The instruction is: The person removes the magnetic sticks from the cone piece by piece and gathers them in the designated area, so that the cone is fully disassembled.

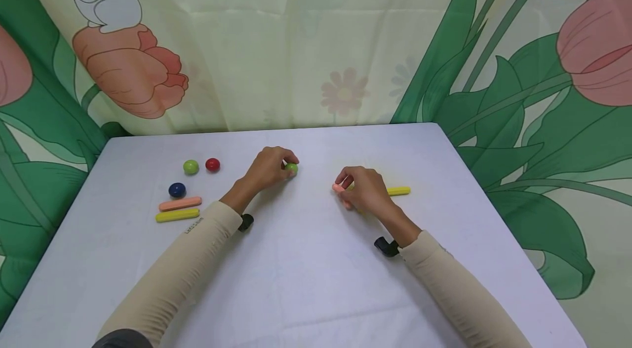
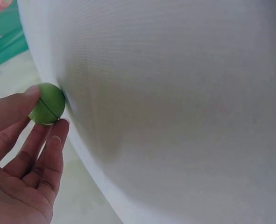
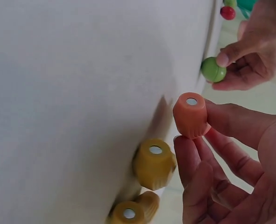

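My left hand (image 1: 269,167) pinches a green ball (image 2: 50,103) between thumb and fingertips. The ball is close to the white cloth; whether it touches is unclear. A thin seam line runs round it. To the right, my right hand (image 1: 366,190) holds an orange stick (image 3: 190,115) with a round metal disc in its end. Beneath that hand lies a yellow stick (image 1: 399,191), partly covered by the fingers. In the right wrist view, a yellow stick end (image 3: 154,163) and a second yellow end (image 3: 128,213) show below the orange one, both with metal discs.
On the table's left lie a green ball (image 1: 190,167), a red ball (image 1: 213,164), a dark blue ball (image 1: 177,190), an orange stick (image 1: 180,203) and a yellow stick (image 1: 178,215). A printed curtain (image 1: 276,62) hangs behind the white-covered table (image 1: 296,293).
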`<control>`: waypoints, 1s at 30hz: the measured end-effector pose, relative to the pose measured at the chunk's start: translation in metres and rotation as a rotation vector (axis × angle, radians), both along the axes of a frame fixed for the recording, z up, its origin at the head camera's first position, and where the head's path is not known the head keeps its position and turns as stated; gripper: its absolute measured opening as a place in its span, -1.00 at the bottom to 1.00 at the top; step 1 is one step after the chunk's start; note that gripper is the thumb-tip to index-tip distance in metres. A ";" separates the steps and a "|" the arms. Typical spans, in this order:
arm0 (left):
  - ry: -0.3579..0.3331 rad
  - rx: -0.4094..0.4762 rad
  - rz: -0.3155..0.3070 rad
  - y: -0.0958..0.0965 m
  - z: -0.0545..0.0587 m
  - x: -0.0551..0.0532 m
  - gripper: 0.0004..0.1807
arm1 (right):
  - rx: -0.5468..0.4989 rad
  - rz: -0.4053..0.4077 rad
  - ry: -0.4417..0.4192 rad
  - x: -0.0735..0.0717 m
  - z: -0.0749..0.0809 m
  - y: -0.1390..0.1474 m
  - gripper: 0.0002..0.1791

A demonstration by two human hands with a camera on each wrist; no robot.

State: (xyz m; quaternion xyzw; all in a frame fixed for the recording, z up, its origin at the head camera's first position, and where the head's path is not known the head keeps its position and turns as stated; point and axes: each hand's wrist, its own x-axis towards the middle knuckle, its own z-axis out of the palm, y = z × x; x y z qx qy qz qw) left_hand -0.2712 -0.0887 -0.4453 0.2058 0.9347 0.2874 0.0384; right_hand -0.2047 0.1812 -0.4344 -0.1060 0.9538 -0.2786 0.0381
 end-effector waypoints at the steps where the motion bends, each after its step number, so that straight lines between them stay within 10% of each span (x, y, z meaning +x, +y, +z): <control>1: 0.000 -0.003 0.001 0.000 0.000 0.000 -0.69 | 0.010 -0.004 0.006 0.001 -0.001 0.000 -0.86; 30: 0.028 0.023 0.022 -0.003 0.003 0.013 -0.71 | 0.026 -0.017 0.083 0.014 -0.006 0.002 -0.84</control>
